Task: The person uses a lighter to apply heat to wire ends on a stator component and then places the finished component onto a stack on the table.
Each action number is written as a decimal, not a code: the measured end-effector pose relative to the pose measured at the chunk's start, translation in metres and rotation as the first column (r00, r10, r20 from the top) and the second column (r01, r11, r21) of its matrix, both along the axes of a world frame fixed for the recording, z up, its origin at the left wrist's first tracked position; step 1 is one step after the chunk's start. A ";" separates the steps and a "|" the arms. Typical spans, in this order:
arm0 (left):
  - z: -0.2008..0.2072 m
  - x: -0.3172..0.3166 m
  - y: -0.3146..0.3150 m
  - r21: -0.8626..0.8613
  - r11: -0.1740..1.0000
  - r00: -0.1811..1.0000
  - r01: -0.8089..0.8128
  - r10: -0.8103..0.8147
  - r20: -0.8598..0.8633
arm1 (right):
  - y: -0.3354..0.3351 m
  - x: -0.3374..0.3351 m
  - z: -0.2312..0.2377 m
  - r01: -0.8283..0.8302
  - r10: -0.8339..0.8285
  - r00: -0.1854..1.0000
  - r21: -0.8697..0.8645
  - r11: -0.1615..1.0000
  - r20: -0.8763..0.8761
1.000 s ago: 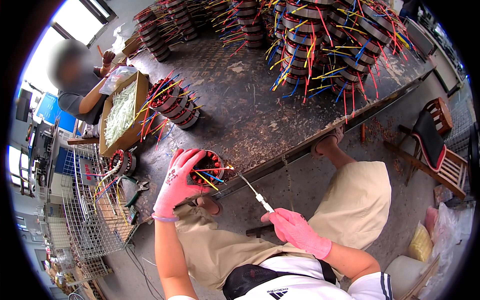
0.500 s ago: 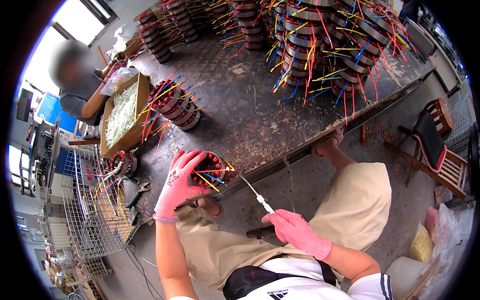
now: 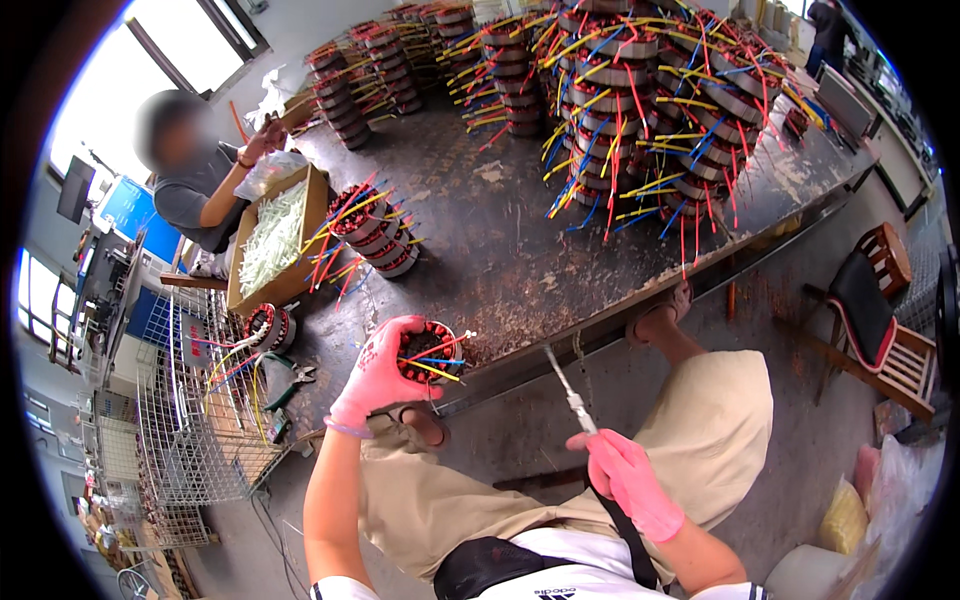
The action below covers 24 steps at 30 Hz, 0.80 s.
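My left hand [image 3: 381,370], in a pink glove, is wrapped round the side of a motor stator [image 3: 432,352] at the table's near edge. Red windings line the stator's ring, and red, blue and yellow leads stick out from it to the right. My right hand [image 3: 632,482], gloved in pink too, is closed on a slim tool [image 3: 574,395] with a whitish handle and a long thin metal shaft. The shaft points up and left, with its tip apart from the stator, near the table edge. I cannot make out the tool's exact kind.
A short stack of stators [image 3: 378,233] stands beyond my left hand, beside a box of white sleeves [image 3: 275,232]. Tall stator stacks [image 3: 605,110] fill the far side. Green-handled pliers [image 3: 292,382] lie near a wired stator [image 3: 268,328]. A co-worker [image 3: 205,195] sits at far left.
My right hand has drawn the tool to the right, away from the stator leads. My left hand keeps its hold on the stator. The co-worker's hands have risen, and my view has shifted slightly.
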<state>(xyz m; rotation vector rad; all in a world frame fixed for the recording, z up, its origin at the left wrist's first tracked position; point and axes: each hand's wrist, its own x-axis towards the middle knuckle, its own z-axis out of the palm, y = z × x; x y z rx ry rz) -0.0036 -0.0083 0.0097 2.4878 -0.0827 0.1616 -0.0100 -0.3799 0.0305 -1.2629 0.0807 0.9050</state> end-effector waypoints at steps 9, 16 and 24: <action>0.103 -0.022 -0.050 0.122 0.989 0.972 0.082 -0.106 0.211 | -0.063 0.009 0.015 0.349 -0.335 0.910 -0.014 0.937 0.244; 0.129 -0.040 -0.065 0.045 0.995 0.972 0.090 -0.097 0.213 | -0.087 0.016 0.032 0.559 -0.505 0.765 -0.023 0.829 0.399; 0.147 -0.037 -0.077 0.021 0.973 0.934 0.230 -0.227 0.276 | -0.104 0.020 0.044 0.647 -0.588 0.665 0.037 0.761 0.459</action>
